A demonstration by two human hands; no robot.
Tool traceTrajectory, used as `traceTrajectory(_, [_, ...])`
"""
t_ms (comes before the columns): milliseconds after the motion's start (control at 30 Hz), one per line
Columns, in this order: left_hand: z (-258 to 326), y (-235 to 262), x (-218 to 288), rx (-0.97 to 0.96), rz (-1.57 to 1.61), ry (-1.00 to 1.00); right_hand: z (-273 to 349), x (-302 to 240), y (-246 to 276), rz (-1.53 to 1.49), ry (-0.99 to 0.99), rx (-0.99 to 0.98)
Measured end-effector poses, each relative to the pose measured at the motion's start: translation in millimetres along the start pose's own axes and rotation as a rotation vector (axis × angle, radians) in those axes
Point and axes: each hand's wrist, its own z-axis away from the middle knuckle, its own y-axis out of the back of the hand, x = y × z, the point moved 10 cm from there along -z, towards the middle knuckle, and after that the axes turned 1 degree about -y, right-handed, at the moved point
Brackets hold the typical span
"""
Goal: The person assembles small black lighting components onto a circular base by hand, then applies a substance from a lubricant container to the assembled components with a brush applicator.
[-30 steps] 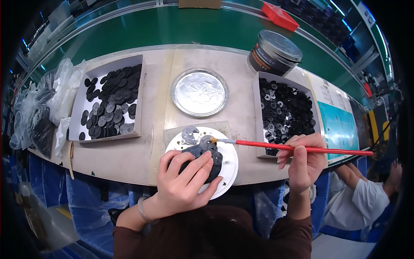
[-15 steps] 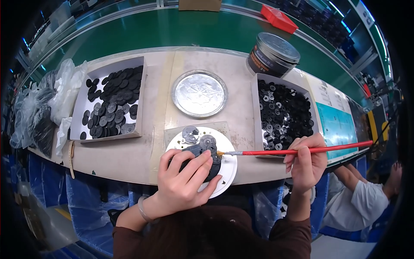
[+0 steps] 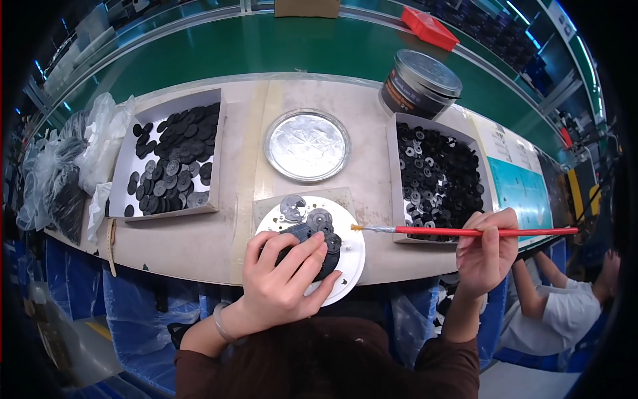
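1. Held a dark gear assembly (image 3: 331,243) on a white round plate (image 3: 357,266) with the left hand (image 3: 286,276), using curled, pressing fingers.
2. Probably handled as light, stiff plastic with fine, possibly fragile teeth; was best gripped by the casing (image 3: 300,231) edge, clear of the gears (image 3: 319,218).
3. Pinched a slim, smooth red-handled brush (image 3: 432,231) between thumb and fingers of the right hand (image 3: 488,253), with amber bristles (image 3: 357,227) apart from the gears.
4. Shone beyond the plate as a round, foil-like metal disc (image 3: 308,144).
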Motion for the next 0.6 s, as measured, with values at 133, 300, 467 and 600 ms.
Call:
traceTrajectory(133, [3, 0, -2, 0.007, 0.003, 0.012, -2, 4, -1, -0.039, -0.010, 0.008])
traceTrajectory(300, [5, 2, -3, 0.008, 0.047, 0.051, -1, 3, -3, 0.025, -0.018, 0.028])
traceTrajectory(467, [8, -2, -9, -0.037, 0.020, 0.144, -5, 5, -12, 0.118, -0.054, 0.010])
traceTrajectory(600, [4, 3, 2, -0.056, -0.060, 0.063, -7, 7, -13, 0.096, -0.075, -0.001])
